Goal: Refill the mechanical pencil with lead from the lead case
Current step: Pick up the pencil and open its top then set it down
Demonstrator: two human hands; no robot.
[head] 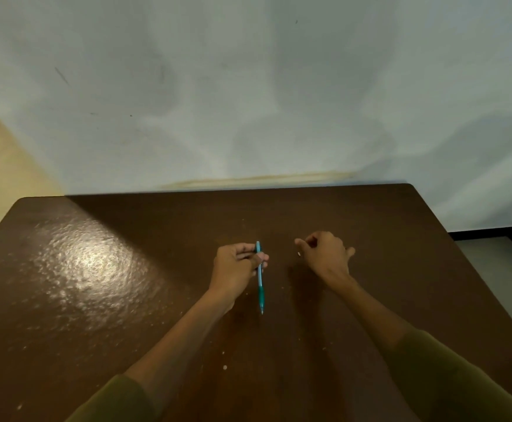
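A glossy patch of reflected light lies on the left part of the dark brown tabletop, which reaches back to a pale wall. Near the middle, the left hand is curled shut around a blue mechanical pencil, pinching its upper barrel between the thumb and the bent fingers. The pencil's long axis runs nearly straight toward and away from the person, leaning only slightly: its back end sticks up past the fingers toward the wall, and its grip section and thin metal tip point down toward the person, the tip close above the tabletop. Whether the tip touches the surface cannot be told. To the right, well apart from the pencil, the right hand hovers with its fingers drawn in and thumb and forefinger brought together; whether anything is pinched there is too small to tell. Both olive-green sleeves enter from the bottom edge.
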